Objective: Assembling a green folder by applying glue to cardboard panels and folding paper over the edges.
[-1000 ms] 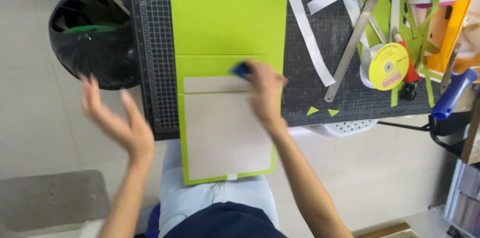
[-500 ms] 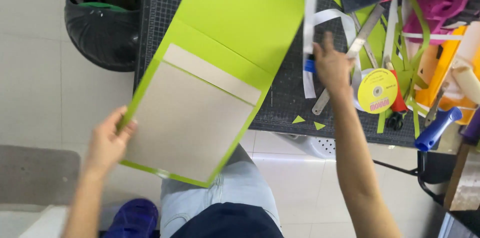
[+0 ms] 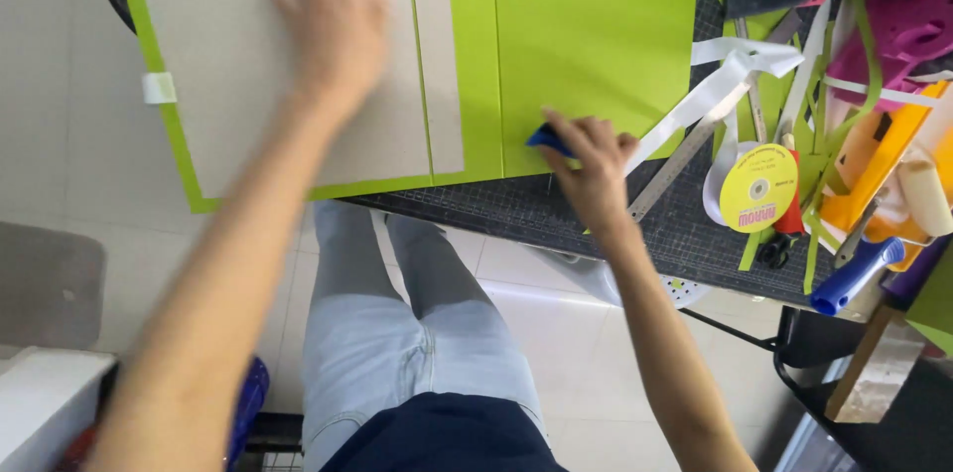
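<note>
Looking down from the head camera, the view took in a pale tiled floor [image 3: 60, 115] on the left and a dark gridded cutting mat [image 3: 596, 219] covering the surface, with the person's light blue trousers [image 3: 397, 333] below its near edge.

A large lime-green paper sheet [image 3: 596, 35] lay flat across the mat, its left part overhanging the surface edge. Glued onto that part were a big grey cardboard panel [image 3: 228, 85] and a narrow grey cardboard strip [image 3: 437, 55] just beside it. The left hand [image 3: 333, 15], blurred, lay flat on the big panel with the fingers spread and holding nothing. The right hand [image 3: 591, 159] was curled around a small blue tool [image 3: 549, 139], pressing it on the green sheet near its lower edge.

To the right lay a white ribbon [image 3: 735, 70], a metal ruler [image 3: 685, 159], a yellow ribbon spool [image 3: 759, 189], green paper offcuts [image 3: 809, 174], an orange box [image 3: 874, 164] and a blue-handled tool [image 3: 854, 273].

Half a second before, the sheet had been tilted with the left hand gripping its lower corner off the surface, and the right hand had been over by the ribbon; now the sheet lay turned sideways and flat, both hands on it.
</note>
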